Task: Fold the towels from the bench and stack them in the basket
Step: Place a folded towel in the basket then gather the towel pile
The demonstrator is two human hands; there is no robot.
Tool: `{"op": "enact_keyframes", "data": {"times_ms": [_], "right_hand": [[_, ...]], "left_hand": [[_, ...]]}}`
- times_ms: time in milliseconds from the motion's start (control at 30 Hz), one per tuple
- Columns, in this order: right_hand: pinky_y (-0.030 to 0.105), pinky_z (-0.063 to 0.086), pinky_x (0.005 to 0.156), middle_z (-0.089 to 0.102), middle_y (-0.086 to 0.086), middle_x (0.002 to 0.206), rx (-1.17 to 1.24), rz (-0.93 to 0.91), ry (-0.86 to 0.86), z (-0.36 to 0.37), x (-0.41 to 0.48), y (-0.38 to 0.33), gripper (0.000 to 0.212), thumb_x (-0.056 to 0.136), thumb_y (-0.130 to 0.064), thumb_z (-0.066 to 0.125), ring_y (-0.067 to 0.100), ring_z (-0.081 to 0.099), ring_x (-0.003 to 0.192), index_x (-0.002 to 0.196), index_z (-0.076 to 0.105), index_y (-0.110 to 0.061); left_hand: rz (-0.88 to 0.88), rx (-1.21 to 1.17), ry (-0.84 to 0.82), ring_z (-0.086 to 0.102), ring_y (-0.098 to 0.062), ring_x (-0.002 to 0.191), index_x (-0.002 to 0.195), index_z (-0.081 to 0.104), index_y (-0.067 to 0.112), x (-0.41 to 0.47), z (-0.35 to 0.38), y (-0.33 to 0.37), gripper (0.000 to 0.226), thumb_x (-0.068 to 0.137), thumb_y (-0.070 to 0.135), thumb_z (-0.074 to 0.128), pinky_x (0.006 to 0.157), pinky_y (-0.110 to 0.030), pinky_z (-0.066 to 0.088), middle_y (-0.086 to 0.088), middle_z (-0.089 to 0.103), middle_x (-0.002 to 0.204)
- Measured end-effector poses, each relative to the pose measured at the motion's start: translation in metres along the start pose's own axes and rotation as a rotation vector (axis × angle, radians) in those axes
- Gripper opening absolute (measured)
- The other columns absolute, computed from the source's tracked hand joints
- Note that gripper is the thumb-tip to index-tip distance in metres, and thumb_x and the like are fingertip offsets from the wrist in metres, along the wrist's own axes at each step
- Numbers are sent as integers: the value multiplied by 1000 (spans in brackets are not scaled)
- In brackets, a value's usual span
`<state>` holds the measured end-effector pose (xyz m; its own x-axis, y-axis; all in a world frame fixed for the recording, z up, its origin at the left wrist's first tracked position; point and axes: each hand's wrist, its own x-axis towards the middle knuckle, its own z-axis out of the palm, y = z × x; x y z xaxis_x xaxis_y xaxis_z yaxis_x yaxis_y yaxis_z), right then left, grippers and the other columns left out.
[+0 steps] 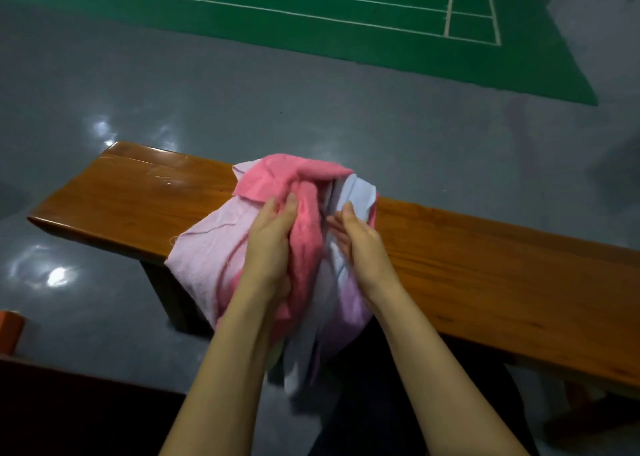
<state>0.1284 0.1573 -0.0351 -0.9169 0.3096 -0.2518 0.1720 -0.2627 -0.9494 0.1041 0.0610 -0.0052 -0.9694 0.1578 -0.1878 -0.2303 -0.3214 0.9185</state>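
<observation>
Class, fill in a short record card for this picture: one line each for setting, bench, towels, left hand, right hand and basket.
setting: grey shiny floor beside a green court mat with white lines
bench: brown wooden bench, towels piled across it
towels: bunched, unfolded heap; dark pink towel on top, pale pink towel at left, pale blue towel at right
left hand: left hand holds the dark pink towel
right hand: right hand on the pale blue towel; grip unclear
basket: not in view

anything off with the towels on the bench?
Yes. The towels lie in one crumpled heap, none folded, and the heap spills over the near edge of the bench. Both hands are in the pile. No basket shows.
</observation>
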Motion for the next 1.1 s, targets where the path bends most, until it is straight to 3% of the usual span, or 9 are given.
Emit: {"op": "enact_keyframes", "data": {"times_ms": [100,167,300,400,533,667,767,967,1100], "right_hand": [[36,43,102,57,13,133,232,215,-94,-13,-20,-10,39,100,-32,41,25,55,121,126,55,-8],[34,48,91,49,20,139,400,212,-101,-26,-37,-18,39,98,-13,46,25,62,110,133,45,5],[33,59,68,70,20,101,874,102,-297,-46,-51,-28,53,53,-28,85,27,71,83,97,74,0],[30,59,69,72,15,90,695,131,-154,-73,-60,-25,34,62,-35,72,22,70,76,81,76,-7],[29,55,80,68,11,100,596,62,102,-124,-77,-34,19,93,-14,49,17,68,81,102,64,-7],[29,56,72,69,8,82,708,-202,104,-165,-119,-88,26,87,-27,53,18,67,75,84,70,-7],[28,56,75,69,5,84,615,-307,116,-176,-137,-106,23,84,-27,56,15,68,78,92,68,-9],[28,52,81,69,10,88,694,43,432,-187,-122,-27,20,91,-12,53,18,66,83,102,65,0],[30,48,78,65,9,92,748,184,337,-180,-127,9,20,92,-26,46,21,62,86,94,59,-11]], "left_hand": [[26,-76,-142,68,-15,91,115,60,4,-22,37,9,25,96,12,46,88,-28,54,-7,72,95],[12,-92,-252,68,-11,86,114,60,7,-39,58,10,25,93,15,50,85,-24,55,-2,72,88],[0,-30,-383,68,-12,90,108,64,14,-66,82,2,20,93,20,53,83,-25,54,-1,72,90],[-52,100,-408,67,3,72,90,58,25,-74,90,-5,13,96,16,51,65,-12,52,16,71,71],[52,260,-267,65,-10,100,118,59,13,-65,89,-3,26,92,17,58,93,-29,51,-1,69,111],[225,112,-273,63,-8,76,104,57,17,-57,89,17,14,93,9,54,71,-24,53,2,66,91],[274,103,-271,63,-9,85,106,58,21,-52,93,17,17,91,12,58,78,-26,54,6,67,96],[331,1273,-53,50,-42,113,123,48,-4,-39,75,-64,47,88,24,62,98,-46,38,-29,53,120],[380,980,-208,59,-24,81,94,55,14,-84,79,-89,12,89,24,59,76,-39,48,-7,62,89]]}}
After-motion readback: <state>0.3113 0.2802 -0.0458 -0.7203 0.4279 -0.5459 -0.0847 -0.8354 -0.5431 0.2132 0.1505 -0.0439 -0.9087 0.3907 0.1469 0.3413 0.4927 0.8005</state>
